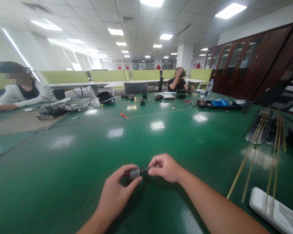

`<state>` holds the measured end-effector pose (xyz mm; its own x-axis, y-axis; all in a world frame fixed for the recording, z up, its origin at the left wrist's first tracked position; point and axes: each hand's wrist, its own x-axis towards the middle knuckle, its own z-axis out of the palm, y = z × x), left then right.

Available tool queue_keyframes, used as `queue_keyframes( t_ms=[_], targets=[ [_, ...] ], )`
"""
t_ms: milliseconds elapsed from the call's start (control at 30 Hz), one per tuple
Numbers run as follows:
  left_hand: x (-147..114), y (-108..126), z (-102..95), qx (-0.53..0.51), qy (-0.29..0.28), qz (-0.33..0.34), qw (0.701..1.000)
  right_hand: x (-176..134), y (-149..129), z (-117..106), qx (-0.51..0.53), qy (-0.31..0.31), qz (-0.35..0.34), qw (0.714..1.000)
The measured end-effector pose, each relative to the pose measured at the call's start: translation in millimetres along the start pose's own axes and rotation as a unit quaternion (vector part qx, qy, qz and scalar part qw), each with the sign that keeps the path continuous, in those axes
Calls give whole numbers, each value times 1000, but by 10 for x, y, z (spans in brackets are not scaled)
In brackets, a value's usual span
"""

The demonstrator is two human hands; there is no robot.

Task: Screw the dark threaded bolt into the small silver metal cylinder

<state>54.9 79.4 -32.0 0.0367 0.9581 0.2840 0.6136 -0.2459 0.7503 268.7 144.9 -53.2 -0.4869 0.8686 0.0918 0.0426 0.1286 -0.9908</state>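
Note:
Close to me, my left hand [119, 185] grips a small motor [134, 173], a grey metal cylinder, between thumb and fingers. A dark, ribbed shaft [144, 170] sticks out of the cylinder to the right. At its far end, my right hand [164, 168] pinches the shaft between thumb and fingertips. The tip of the shaft is hidden by those fingers. Both hands are just above the green table [88, 169], and the motor lies nearly level between them.
An orange screwdriver [124, 116] lies farther out. Thin sticks [249, 149] and a white case [275, 208] are on the right. Along the back are a tray with blue packs [219, 103], a bottle [210, 86] and electronic parts [53, 109]. Two people sit at the table.

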Motion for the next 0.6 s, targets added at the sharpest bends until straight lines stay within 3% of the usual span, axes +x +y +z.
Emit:
queue_keyframes(
  t_ms=[600],
  targets=[
    [2, 3, 0, 14, 5, 6, 1000, -16, -32, -5, -1, -1, 3, 1000]
  ],
)
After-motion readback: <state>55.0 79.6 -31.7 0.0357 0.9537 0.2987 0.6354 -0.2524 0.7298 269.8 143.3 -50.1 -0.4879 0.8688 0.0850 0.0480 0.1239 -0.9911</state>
